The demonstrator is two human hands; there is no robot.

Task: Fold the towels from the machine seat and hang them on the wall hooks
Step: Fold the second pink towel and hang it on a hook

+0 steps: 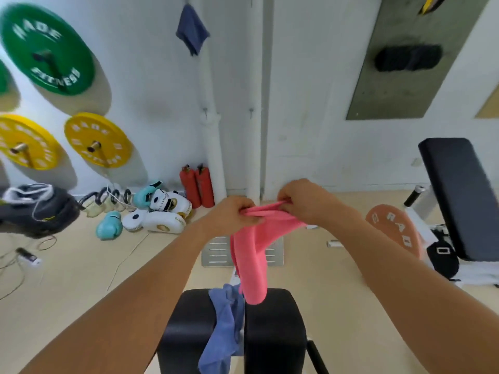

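Both hands hold a pink towel [253, 255] by its top edge in front of me. My left hand [232, 214] pinches the left end and my right hand [302, 201] pinches the right end, close together. The towel hangs down in a narrow fold, its lower end reaching the black machine seat [275, 327]. A blue towel [224, 327] lies draped in the gap of the seat. Another blue towel [192, 28] hangs from a hook high on the white wall. Two bare hooks [205, 112] [251, 112] stick out of the wall lower down.
Green and yellow weight plates [98, 140] hang on the wall at left. Boxing gloves [159, 211] and two red extinguishers [197, 188] sit on the floor by the wall. A black bench [459, 195] stands at right, a floor grate [216, 252] ahead.
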